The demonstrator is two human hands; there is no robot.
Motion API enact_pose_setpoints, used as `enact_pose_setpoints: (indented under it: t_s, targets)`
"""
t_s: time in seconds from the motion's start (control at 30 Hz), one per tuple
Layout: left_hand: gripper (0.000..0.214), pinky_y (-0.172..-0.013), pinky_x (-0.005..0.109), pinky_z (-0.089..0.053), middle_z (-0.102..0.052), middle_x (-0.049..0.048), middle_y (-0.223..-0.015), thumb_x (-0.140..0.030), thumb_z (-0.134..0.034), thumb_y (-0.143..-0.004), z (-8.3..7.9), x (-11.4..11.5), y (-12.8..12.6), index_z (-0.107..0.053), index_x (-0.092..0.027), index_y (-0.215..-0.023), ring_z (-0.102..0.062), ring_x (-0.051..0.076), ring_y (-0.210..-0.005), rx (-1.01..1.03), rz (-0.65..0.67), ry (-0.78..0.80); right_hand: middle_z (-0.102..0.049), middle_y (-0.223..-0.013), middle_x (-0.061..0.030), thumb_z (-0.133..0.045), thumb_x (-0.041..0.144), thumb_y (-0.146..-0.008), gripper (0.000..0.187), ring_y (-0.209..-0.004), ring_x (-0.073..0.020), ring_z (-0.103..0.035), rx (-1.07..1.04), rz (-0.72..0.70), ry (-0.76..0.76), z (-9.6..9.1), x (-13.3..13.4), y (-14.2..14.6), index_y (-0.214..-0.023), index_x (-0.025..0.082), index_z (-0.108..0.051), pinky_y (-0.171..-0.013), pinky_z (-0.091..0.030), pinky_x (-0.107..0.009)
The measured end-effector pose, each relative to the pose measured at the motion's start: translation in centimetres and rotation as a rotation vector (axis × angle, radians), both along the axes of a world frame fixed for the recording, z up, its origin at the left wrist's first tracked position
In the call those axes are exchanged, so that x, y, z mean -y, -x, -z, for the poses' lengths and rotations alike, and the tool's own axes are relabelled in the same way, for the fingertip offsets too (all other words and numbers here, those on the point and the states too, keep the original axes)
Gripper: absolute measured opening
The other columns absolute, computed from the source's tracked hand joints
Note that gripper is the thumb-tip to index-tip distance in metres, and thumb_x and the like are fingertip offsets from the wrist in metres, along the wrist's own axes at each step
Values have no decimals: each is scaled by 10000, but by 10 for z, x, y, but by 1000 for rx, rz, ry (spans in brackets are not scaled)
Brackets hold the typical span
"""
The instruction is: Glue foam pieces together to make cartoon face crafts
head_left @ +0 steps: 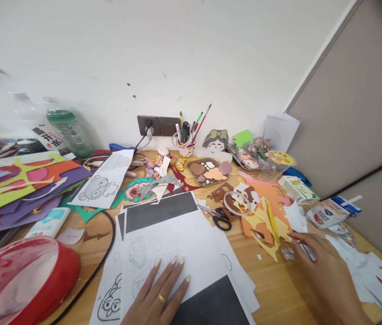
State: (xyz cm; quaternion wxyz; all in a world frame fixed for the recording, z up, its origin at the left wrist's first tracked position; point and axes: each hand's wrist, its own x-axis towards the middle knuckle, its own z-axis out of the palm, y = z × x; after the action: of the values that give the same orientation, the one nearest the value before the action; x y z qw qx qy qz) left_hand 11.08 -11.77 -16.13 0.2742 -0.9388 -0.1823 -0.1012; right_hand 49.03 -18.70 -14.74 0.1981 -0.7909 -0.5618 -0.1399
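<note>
My left hand (158, 293) lies flat, fingers stretched out, on a white sheet with faint pencil drawings (173, 243) at the front middle of the wooden desk (272, 284). It wears a gold ring and holds nothing. My right hand (322, 266) reaches toward the right, fingertips touching small paper scraps and a thin pen-like thing (307, 250) beside a pile of orange and yellow cut paper (265, 216). Whether the fingers grip anything is unclear. Black-handled scissors (219, 217) lie between the two hands.
Coloured paper sheets (18, 185) are stacked at the left, near a red round object (25, 275) and a black cable (103, 262). A pen cup (186, 142), wall socket (158, 125), plastic bottle (67, 128), tape ring (236, 203), cartons (329, 212) and paper cut-outs crowd the back and right.
</note>
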Motion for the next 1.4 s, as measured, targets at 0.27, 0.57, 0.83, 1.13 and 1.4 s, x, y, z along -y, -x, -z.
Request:
enact_pose_setpoints:
  t_s: [0.27,0.57,0.83,1.13,1.4]
  targets:
    - [512,-920,329,-405,-540,39,-1210,-500,-452,-785,5,0,2,-438,-241,-1226,-446,229,-1146,103,1,95,-620,-865,-59,-365,481,-794,362,-826,-220,-566,-45,-38,15,3,-5,3,-818,200,-592,-751,-425,-368]
    - [567,-1093,408,-78,-562,56,-1170,-591,-352,-774,5,-3,-1,-501,-215,-1171,-439,225,-1137,165,29,139,-630,-853,-57,-380,491,-781,370,-830,-228,-566,-76,-34,33,3,-8,5,-811,200,-606,-760,-424,-380]
    - [535,-1069,367,-181,-569,43,-1157,-575,-371,-780,2,-4,0,-510,-226,-1161,-443,220,-1121,171,20,128,-637,-859,-62,-373,499,-786,387,-820,-226,-574,-68,-47,53,2,-12,9,-791,202,-621,-739,-438,-371]
    - [479,-1026,360,-262,-568,24,-1174,-535,-413,-788,3,-3,0,-500,-256,-1167,-471,219,-1111,118,7,83,-635,-861,-62,-360,513,-791,403,-835,-230,-565,-80,-53,56,5,-11,8,-798,206,-620,-761,-428,-383]
    - [453,-1015,331,-316,-549,36,-1199,-433,-454,-811,8,-3,1,-449,-229,-1216,-471,205,-1125,110,11,113,-632,-847,-78,-350,498,-802,404,-809,-229,-567,-67,-78,54,3,-14,11,-789,196,-618,-747,-432,-389]
